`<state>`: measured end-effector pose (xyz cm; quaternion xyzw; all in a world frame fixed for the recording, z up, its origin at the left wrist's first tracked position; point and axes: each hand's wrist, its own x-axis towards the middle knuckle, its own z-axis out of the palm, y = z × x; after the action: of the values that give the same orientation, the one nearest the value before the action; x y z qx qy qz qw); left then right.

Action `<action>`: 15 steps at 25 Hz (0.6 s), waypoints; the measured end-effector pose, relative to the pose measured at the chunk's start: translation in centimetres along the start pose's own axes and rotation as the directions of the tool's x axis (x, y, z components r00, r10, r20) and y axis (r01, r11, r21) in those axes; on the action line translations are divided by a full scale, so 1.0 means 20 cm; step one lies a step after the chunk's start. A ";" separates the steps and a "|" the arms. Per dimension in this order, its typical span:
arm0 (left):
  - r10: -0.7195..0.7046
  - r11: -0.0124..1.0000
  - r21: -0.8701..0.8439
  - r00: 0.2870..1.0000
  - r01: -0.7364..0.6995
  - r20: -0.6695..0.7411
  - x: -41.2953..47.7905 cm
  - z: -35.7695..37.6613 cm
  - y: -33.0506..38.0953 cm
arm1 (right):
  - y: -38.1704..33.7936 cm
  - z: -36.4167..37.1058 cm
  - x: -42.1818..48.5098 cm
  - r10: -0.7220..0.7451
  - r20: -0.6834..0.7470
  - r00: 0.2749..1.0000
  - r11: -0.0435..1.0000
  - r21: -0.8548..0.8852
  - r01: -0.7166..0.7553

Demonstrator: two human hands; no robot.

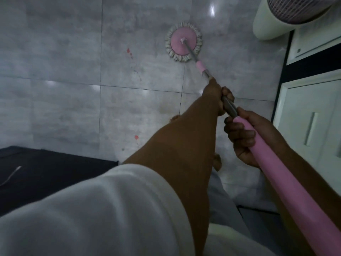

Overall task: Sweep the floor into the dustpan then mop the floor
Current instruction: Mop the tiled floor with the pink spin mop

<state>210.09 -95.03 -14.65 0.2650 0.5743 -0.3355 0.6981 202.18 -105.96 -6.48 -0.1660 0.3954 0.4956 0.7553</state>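
A round pink mop head [181,42] with a pale string fringe lies flat on the grey tiled floor [64,61] ahead of me. Its metal and pink handle [295,191] runs back toward my lower right. My left hand [216,96] grips the metal part of the handle, arm stretched forward. My right hand [245,137] grips the pink sleeve just behind it. Small reddish spots [129,52] mark the tiles left of the mop head, and another spot [136,137] lies nearer me.
A white fan base [267,24] stands at the upper right. White cabinet doors [310,117] with a dark frame run along the right. A dark mat [36,172] with a thin cable lies at the lower left. My bare toes [217,161] show below my left arm.
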 end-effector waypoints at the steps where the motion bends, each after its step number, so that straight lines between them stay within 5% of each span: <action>1: -0.018 1.000 -0.017 1.000 0.018 -0.012 -0.04 -0.03 -0.08 | 0.05 -0.03 -0.05 0.024 -0.004 1.000 1.000 -0.003 -0.024; 8: -0.097 0.992 -0.081 0.995 0.094 -0.033 -0.15 -0.23 -0.52 | 0.34 -0.23 -0.33 0.175 -0.048 0.983 0.984 0.051 -0.173; 15: -0.070 0.984 -0.165 0.997 0.071 0.012 -0.16 -0.23 -0.27 | 0.21 -0.06 -0.19 0.183 -0.072 0.980 0.983 0.022 -0.182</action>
<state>202.64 -94.39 -12.42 0.1845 0.6072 -0.3121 0.7071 197.31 -107.07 -3.76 -0.1411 0.4402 0.5532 0.6930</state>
